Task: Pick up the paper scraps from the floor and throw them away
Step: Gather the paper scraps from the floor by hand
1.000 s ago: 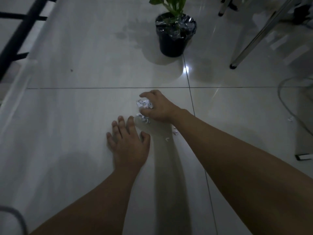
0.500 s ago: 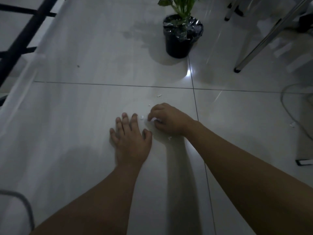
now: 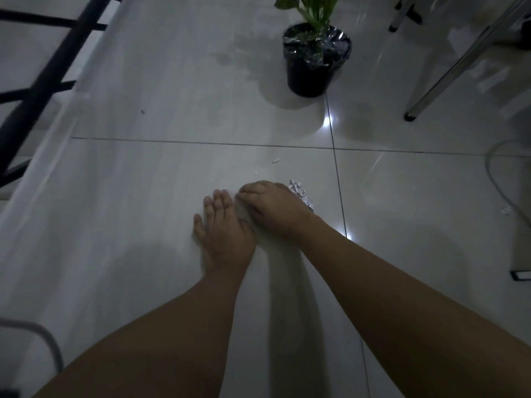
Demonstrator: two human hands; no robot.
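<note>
**Head view**
- Right hand (image 3: 273,208): knuckles up, fingers curled round a wad (image 3: 300,193) of paper pressed to the floor (image 3: 143,196). The white shows only past the hand's far right side.
- Left hand (image 3: 224,225): flat on the floor, fingers straight, holding nothing. It lies just beside the right hand, and we cannot tell whether they touch.
- Scrap (image 3: 275,160): straight ahead of the right fingers, just short of the cross joint in the tiles. Its long axis slants up to the right.
- Fleck (image 3: 255,173): between that scrap and the fingers.
- Far scrap (image 3: 505,210): well apart toward the floor's right edge, near a cable (image 3: 492,173).
- Nearer hand: the right, for all three. It is full, though, so we judge the free left better placed for the two ahead.
- Room: open tile ahead as far as the pot (image 3: 313,70). A metal leg (image 3: 459,67) stands at the far right and a black frame (image 3: 43,81) along the left edge.
- Bin: we see none.
</note>
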